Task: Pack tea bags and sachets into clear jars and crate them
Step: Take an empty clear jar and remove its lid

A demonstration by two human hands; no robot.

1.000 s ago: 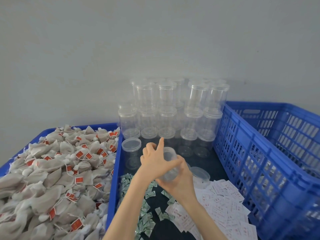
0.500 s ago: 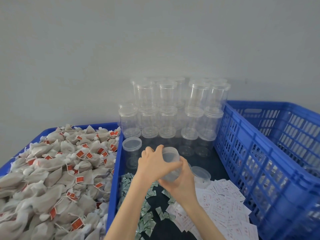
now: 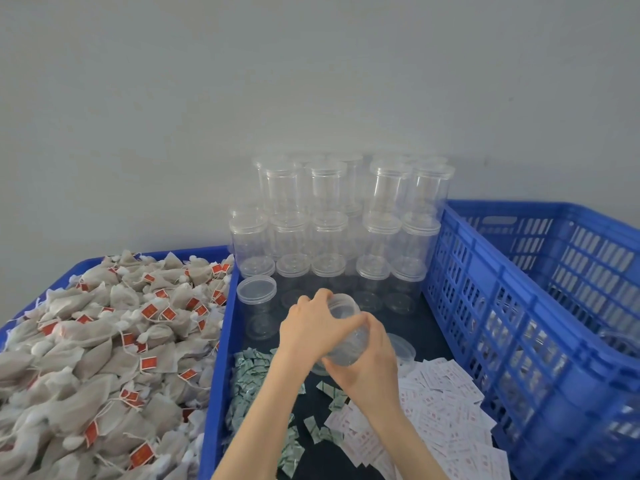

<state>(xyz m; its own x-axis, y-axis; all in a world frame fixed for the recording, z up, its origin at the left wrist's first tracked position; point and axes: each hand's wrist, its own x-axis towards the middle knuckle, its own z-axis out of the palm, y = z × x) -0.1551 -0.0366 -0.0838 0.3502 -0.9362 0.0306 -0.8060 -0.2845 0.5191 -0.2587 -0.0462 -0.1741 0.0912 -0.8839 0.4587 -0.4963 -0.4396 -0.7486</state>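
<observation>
The jar (image 3: pixel 346 336) between the two hands is half covered: the left hand (image 3: pixel 313 329) hides its top left side, the right hand (image 3: pixel 369 363) its lower part, so whether a lid sits on it cannot be told. The tea bags (image 3: pixel 104 358) run off the left and near edges. The crate (image 3: pixel 540 327) is cut by the right edge. Print on the white sachets (image 3: pixel 446 420) is too small to read. The far jars (image 3: pixel 346 216) blur together.

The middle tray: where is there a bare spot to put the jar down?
One dark bare patch lies between the stacked jars, the slatted crate and the white sachets. A smaller strip runs between the green sachets and white ones. The tea bags fill the left tray.
</observation>
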